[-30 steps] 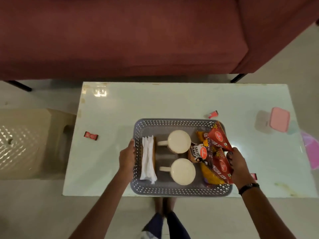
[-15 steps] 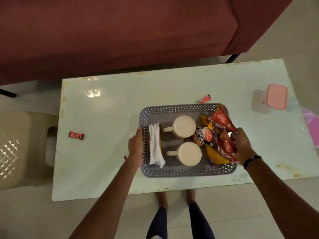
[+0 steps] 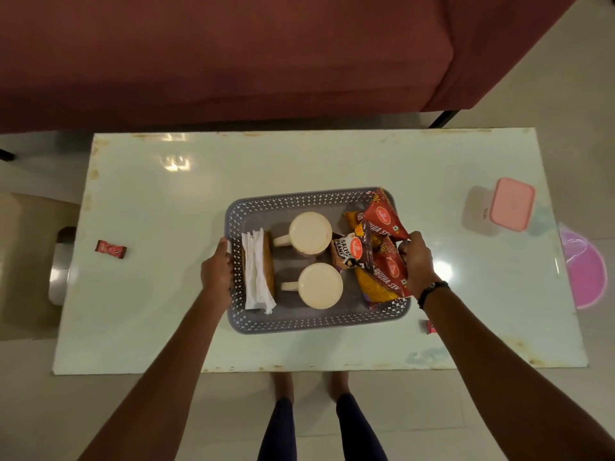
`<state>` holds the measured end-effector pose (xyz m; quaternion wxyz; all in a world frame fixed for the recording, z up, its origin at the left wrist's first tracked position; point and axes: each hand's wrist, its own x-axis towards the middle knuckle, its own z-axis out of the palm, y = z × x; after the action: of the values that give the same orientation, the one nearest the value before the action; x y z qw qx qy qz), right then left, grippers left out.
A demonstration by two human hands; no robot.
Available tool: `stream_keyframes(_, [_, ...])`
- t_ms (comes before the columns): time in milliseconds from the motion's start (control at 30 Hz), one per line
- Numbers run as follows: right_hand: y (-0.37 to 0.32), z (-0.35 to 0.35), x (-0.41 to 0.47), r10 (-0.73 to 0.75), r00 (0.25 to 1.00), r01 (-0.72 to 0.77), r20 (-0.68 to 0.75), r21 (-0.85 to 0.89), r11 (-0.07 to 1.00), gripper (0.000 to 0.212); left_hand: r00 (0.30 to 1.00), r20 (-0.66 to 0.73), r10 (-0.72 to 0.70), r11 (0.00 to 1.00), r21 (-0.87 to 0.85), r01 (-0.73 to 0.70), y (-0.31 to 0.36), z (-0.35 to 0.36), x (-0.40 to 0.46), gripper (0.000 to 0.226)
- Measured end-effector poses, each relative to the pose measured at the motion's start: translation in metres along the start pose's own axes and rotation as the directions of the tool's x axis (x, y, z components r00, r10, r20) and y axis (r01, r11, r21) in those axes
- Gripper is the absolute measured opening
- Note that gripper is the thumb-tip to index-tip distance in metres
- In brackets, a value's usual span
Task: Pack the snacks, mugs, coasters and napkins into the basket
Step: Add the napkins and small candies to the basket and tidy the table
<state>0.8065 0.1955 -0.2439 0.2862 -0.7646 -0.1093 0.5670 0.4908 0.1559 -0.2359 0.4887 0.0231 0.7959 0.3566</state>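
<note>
A glossy pale table [image 3: 299, 161] stands on a tiled floor [image 3: 549, 78] before a maroon sofa [image 3: 233, 54]. On it sits the grey basket [image 3: 316, 322], its left rim grasped by the left hand [image 3: 216, 271], while the right hand [image 3: 417, 261] has its fingers clenched on the red snack packets [image 3: 387, 261] at the right side.

Dim, warm overhead light, glare spots on the glossy table [image 3: 299, 161], wide-angle bowing at edges.

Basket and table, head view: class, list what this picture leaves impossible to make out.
- Coasters: mostly under the napkins; number unknown.
- Right hand fingertips: behind the red snack packets.
- Small red wrapper: partly behind the right forearm.
- Pink round thing: beyond the table edge, blurred.
</note>
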Motion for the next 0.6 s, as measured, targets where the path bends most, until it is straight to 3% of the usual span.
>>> stream_keyframes(67, [-0.005,0.003,0.003,0.001,1.000,-0.001,0.006,-0.006,1.000,0.036,1.000,-0.001,0.002,1.000,-0.001,-0.002,0.006,0.002,0.000,0.062])
stream_keyframes(200, [-0.010,0.012,0.007,0.000,1.000,0.000,0.003,0.003,1.000,0.038,1.000,-0.004,0.023,0.999,0.049,-0.023,0.023,0.006,0.005,0.040])
stream_keyframes(600, [-0.015,0.026,0.012,0.007,0.997,-0.007,-0.070,0.006,1.000,0.038,0.999,0.006,0.037,0.996,0.080,-0.038,0.041,0.010,0.023,0.044])
